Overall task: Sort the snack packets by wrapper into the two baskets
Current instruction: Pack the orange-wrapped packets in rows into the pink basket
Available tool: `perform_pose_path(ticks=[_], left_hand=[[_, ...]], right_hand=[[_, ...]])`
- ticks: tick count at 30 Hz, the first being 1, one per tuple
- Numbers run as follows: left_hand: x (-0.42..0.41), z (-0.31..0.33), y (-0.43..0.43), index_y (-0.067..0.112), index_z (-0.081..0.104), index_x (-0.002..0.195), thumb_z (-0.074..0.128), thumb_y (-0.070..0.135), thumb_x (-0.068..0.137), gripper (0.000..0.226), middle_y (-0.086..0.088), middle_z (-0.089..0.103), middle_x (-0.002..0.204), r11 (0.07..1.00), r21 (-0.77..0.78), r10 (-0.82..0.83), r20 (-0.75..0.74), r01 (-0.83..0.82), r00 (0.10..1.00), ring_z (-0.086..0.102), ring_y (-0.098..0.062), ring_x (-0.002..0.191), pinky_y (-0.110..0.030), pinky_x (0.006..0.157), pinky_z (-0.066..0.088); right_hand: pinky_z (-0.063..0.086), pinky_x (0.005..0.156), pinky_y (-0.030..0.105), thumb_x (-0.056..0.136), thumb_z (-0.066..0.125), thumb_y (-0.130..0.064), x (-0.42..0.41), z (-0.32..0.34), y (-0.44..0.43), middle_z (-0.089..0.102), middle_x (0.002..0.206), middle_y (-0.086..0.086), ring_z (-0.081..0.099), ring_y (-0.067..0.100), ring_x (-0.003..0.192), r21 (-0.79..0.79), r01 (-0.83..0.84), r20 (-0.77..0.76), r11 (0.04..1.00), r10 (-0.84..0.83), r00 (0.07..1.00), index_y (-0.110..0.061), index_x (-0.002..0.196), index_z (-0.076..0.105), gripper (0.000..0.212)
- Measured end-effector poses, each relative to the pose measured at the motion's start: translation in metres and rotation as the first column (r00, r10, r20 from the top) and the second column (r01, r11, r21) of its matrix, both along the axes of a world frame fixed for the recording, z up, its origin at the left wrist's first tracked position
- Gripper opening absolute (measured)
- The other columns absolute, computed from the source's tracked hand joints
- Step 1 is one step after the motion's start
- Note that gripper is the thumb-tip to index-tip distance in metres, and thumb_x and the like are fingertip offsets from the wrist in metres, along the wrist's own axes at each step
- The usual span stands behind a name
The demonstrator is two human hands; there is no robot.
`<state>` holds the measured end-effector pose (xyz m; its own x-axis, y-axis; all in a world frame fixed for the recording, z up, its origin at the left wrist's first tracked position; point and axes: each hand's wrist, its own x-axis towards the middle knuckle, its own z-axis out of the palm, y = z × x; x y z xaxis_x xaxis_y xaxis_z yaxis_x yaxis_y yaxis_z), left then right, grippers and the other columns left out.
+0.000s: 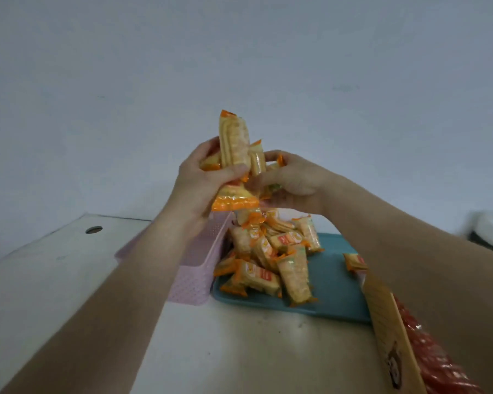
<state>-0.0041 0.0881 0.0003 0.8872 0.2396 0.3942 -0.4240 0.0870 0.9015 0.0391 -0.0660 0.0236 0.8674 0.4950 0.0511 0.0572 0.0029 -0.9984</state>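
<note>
Orange-edged, the crinkly plastic snack packets [234, 143] stand nearly upright: your left hand [199, 183] grips a bunch, your right hand [293, 180] pinches more alongside. The pink perforated plastic basket [194, 268] lies below, against the left edge of the teal tray [336, 282], nearer your left hand.

Glossy plastic wrappers [234, 137]; perforated plastic basket [199, 268].

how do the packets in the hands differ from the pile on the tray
The held packets are up in the air, gripped by the left hand and right hand; the pile lies on the teal tray. The held packets are few, the tallest upright; the pile has many more, lying at jumbled angles. Both have orange wrappers.
</note>
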Motion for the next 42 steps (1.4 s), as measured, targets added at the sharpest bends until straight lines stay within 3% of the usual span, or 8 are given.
perform_pose_path(ticks=[4,9,13,15,23,29,35,42], left_hand=[[0.006,0.012,0.051,0.025,0.062,0.121,0.079,0.001,0.071,0.058,-0.003,0.069,0.116,0.963,0.095,0.247,0.058,-0.251,0.967,0.068,-0.020,0.103,-0.041,0.083,0.057],[0.011,-0.035,0.089,0.030,0.059,0.128,0.074,0.022,0.061,0.069,0.001,0.063,0.125,0.908,0.399,0.241,-0.257,-0.124,0.936,0.061,-0.021,0.112,-0.048,0.097,0.051],[0.036,-0.064,0.074,0.024,0.063,0.122,0.060,0.012,0.080,0.043,0.004,0.054,0.133,0.455,0.839,0.485,0.047,-0.297,0.873,0.044,-0.018,0.129,-0.035,0.106,0.038],[0.053,-0.064,0.052,0.021,0.067,0.112,0.055,0.010,0.086,0.031,0.005,0.059,0.123,0.395,0.877,0.368,0.120,-0.272,0.922,0.050,-0.016,0.119,-0.028,0.096,0.040],[0.135,-0.080,0.003,0.018,0.063,0.116,0.051,0.013,0.087,0.032,-0.004,0.044,0.143,-0.406,0.878,0.387,-0.086,0.254,0.918,0.029,-0.025,0.139,-0.065,0.113,0.006],[0.133,-0.067,0.004,0.011,0.059,0.097,0.046,0.003,0.082,0.021,-0.001,0.057,0.101,-0.143,0.990,0.390,0.038,0.020,0.920,0.055,-0.023,0.108,-0.055,0.115,0.015],[0.094,-0.038,0.004,0.013,0.074,0.104,0.052,0.006,0.089,0.027,-0.003,0.071,0.111,0.262,0.886,0.215,0.332,-0.382,0.918,0.063,-0.024,0.103,-0.038,0.091,0.047],[0.047,-0.015,-0.061,0.017,0.076,0.096,0.060,0.001,0.087,0.025,0.004,0.072,0.100,0.591,0.705,0.086,0.428,-0.392,0.900,0.064,-0.012,0.095,-0.034,0.087,0.054]], right_hand=[[0.058,0.081,0.047,0.079,0.067,0.007,0.009,-0.014,0.070,0.060,0.114,0.017,0.066,0.032,0.094,0.145,0.057,-0.016,0.988,-0.055,0.998,-0.014,0.133,0.040,0.064],[0.048,0.092,0.042,0.080,0.063,-0.010,0.018,-0.063,0.107,0.056,0.126,0.011,0.059,0.028,0.103,-0.295,-0.112,-0.007,0.949,0.115,0.993,-0.035,0.151,-0.015,0.108],[0.049,0.093,0.036,0.090,0.056,-0.009,0.053,-0.058,0.048,0.053,0.134,0.016,0.058,0.028,0.112,-0.474,0.296,0.322,0.829,-0.150,0.935,-0.017,0.143,0.038,0.057],[0.046,0.094,0.032,0.090,0.057,-0.013,0.070,-0.060,0.015,0.050,0.136,0.013,0.055,0.025,0.114,-0.600,0.367,0.413,0.711,-0.117,0.903,-0.015,0.136,0.048,0.046],[0.039,0.104,0.032,0.088,0.061,-0.025,0.094,-0.112,-0.026,0.031,0.155,0.006,0.039,0.027,0.136,-0.870,0.127,0.221,0.476,0.147,0.964,-0.024,0.153,0.014,0.080],[0.042,0.100,0.034,0.087,0.064,-0.023,0.107,-0.119,-0.029,0.035,0.152,0.011,0.043,0.030,0.132,-0.819,0.169,0.233,0.548,0.049,0.971,-0.027,0.153,0.012,0.083],[0.041,0.103,0.035,0.078,0.078,-0.019,0.086,-0.062,-0.026,0.037,0.147,0.001,0.043,0.020,0.129,-0.253,0.426,0.600,0.869,-0.205,0.773,-0.031,0.150,0.018,0.095],[0.061,0.067,0.033,0.087,0.066,-0.011,0.035,-0.006,-0.090,0.069,0.095,0.005,0.071,0.021,0.076,-0.498,0.447,0.673,0.743,0.007,0.739,-0.018,0.110,0.068,0.024]])
